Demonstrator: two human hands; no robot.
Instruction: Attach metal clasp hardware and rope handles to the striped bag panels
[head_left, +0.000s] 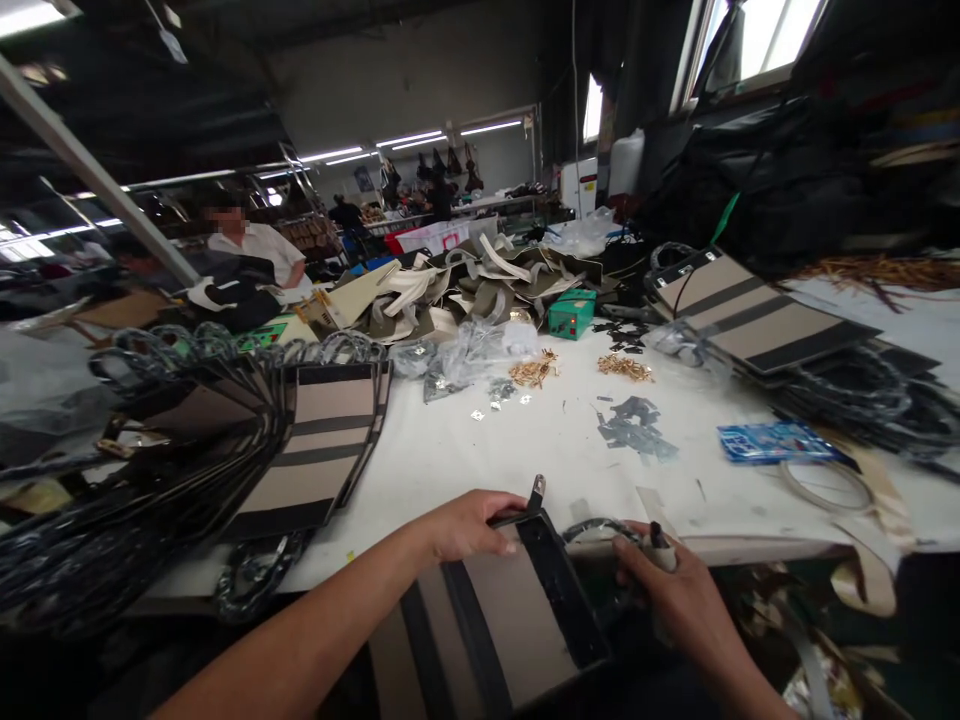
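Observation:
A beige bag panel with dark stripes [517, 610] lies tilted over the table's front edge and my lap. My left hand [472, 525] is closed on its upper edge, thumb on the striped face. Beside that hand a black tab with a metal end [538, 492] sticks up. My right hand [667, 575] is closed around a plastic-wrapped bag handle [596, 527] at the panel's right side. A small pale piece with a dark tip [658, 540] shows between its fingers; its kind cannot be made out.
Striped panels with wrapped handles [322, 430] are stacked left, more panels [750, 310] right. Brass-coloured fasteners [534, 370], grey pieces [637, 428], a green box [571, 314], a blue packet [780, 441] and a tape roll [825, 487] lie on the white table [450, 450]. A person [259, 245] sits beyond.

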